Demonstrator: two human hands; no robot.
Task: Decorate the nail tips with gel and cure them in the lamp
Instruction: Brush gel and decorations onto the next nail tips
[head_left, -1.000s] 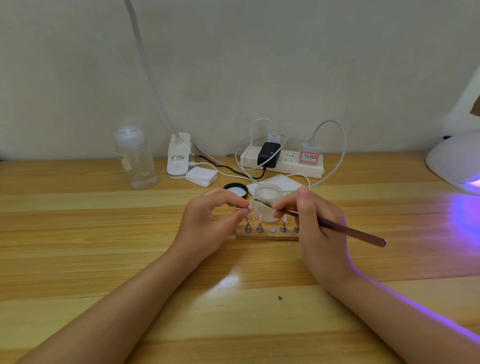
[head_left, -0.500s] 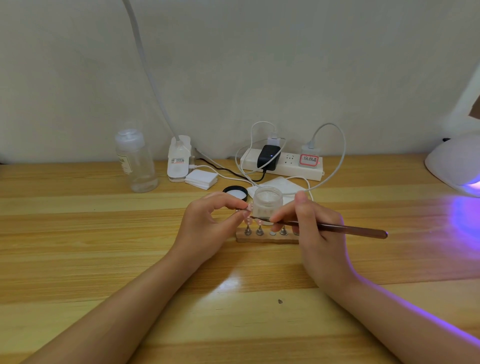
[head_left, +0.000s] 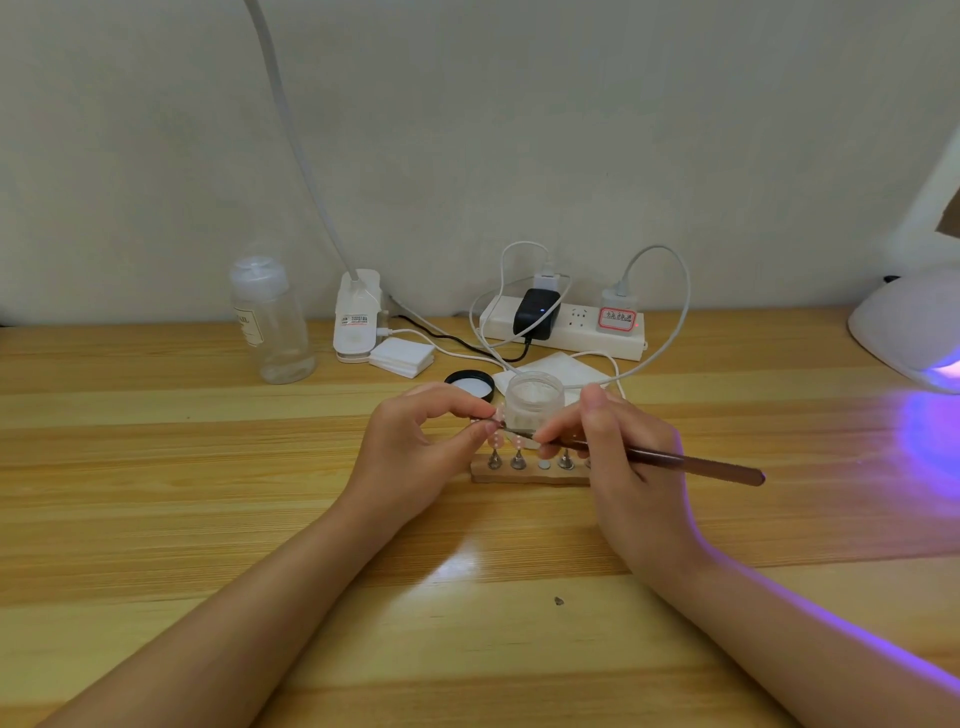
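A small pink nail tip is pinched in the left hand above the wooden stand. The right hand grips a slim brown brush, its tip now on the nail, lower than a second ago. Behind, an open frosted glass jar holds pale gel; its black lid lies on the wood-grain surface. The white curing lamp glows violet at right.

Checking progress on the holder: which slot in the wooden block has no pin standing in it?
The middle slot of the wooden block: it shows only a flat pale disc, while its neighbours carry upright metal pins.
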